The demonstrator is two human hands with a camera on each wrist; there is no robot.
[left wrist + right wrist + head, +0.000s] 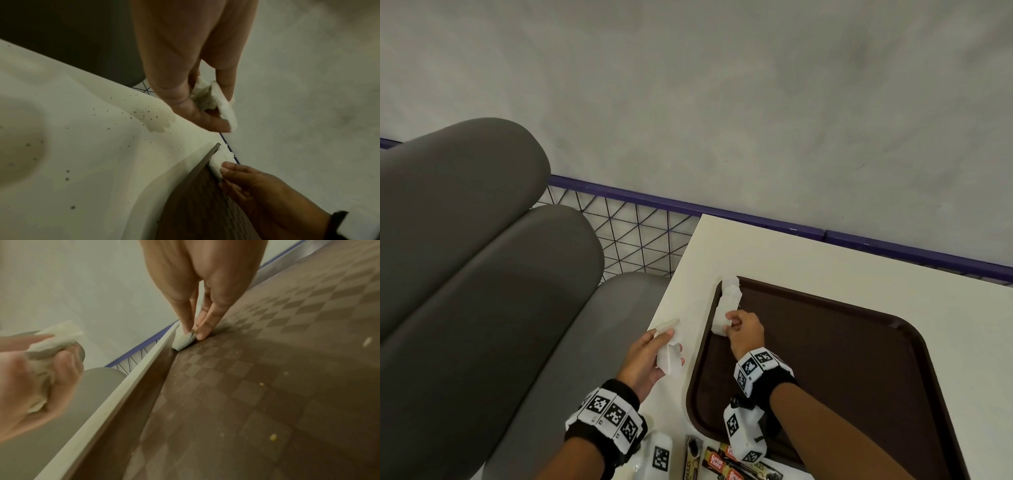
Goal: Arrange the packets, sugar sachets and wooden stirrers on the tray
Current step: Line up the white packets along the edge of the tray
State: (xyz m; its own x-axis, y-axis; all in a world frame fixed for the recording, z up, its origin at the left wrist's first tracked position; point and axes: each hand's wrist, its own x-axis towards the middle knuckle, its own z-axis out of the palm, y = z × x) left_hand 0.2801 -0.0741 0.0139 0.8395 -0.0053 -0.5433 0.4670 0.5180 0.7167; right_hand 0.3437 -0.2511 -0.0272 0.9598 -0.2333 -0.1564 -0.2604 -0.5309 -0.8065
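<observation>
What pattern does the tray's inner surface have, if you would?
The brown tray has a checkered diamond texture, clearest in the right wrist view.

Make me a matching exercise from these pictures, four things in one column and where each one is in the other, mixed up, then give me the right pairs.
Column one:
1. white sachets along the tray's left rim
2. white sachets off the tray
3. brown tray
4. coffee packets

Column two:
A. flat on the white table
B. held in the left hand
C. pinched by the right hand
D. at the near table edge, by the tray's near corner

Pairs: 1-C, 2-B, 3-A, 4-D
</observation>
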